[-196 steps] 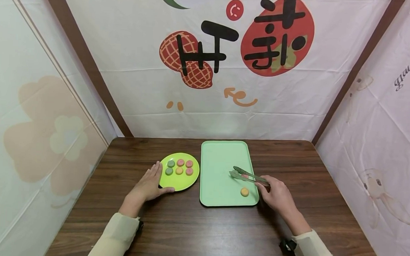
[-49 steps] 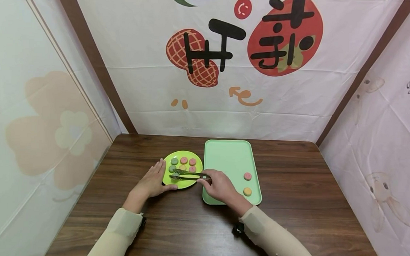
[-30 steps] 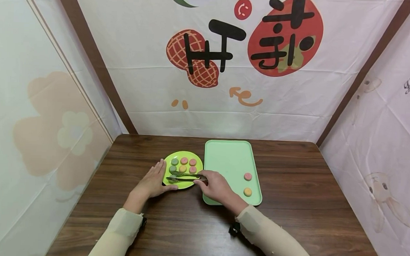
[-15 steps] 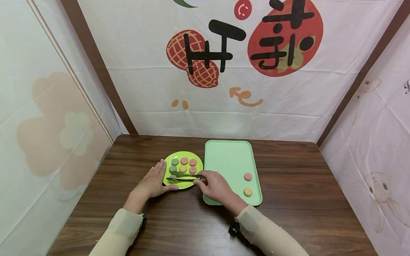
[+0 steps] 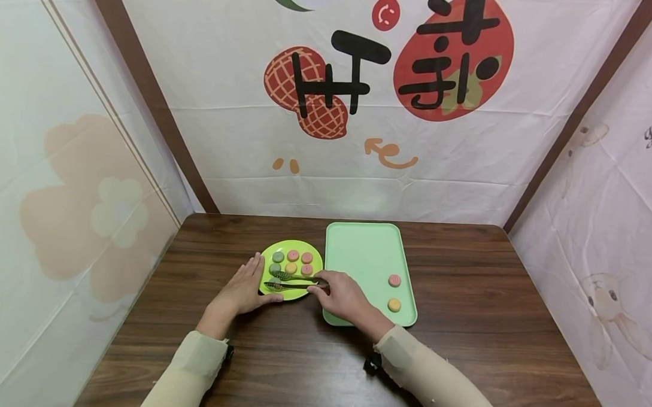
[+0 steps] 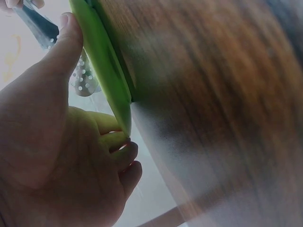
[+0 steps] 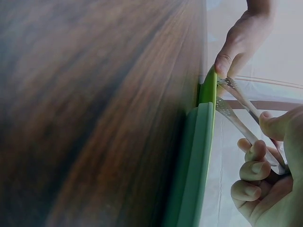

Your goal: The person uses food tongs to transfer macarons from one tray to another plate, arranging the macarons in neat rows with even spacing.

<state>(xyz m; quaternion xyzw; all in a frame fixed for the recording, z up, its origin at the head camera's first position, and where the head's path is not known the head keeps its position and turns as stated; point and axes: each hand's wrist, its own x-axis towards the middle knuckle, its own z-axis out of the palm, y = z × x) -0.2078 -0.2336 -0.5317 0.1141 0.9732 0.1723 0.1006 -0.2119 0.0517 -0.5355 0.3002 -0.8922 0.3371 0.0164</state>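
Observation:
My left hand (image 5: 239,290) rests against the lime-green plate (image 5: 303,246), fingers straight along its left rim and thumb at its front edge. In the left wrist view the thumb (image 6: 68,40) lies on the rim. My right hand (image 5: 344,297) grips dark tongs (image 5: 302,278) with perforated tips. Their arms stand apart over the front of the plate, and a green macaron (image 5: 275,282) shows between the tips, partly covered. Behind it sit more macarons in rows: pink ones (image 5: 307,258), green ones (image 5: 278,257) and a yellow one (image 5: 291,267).
A mint-green tray (image 5: 362,246) lies right of the plate, close to it, with my right forearm across its front. On its right side are a pink macaron (image 5: 394,281) and a yellow macaron (image 5: 394,305). The wooden table (image 5: 298,370) meets a printed cloth wall (image 5: 220,152) at the back.
My right hand and the tongs have moved left from the tray to the plate, where another green macaron now lies. Over the last second both hands stay nearly still.

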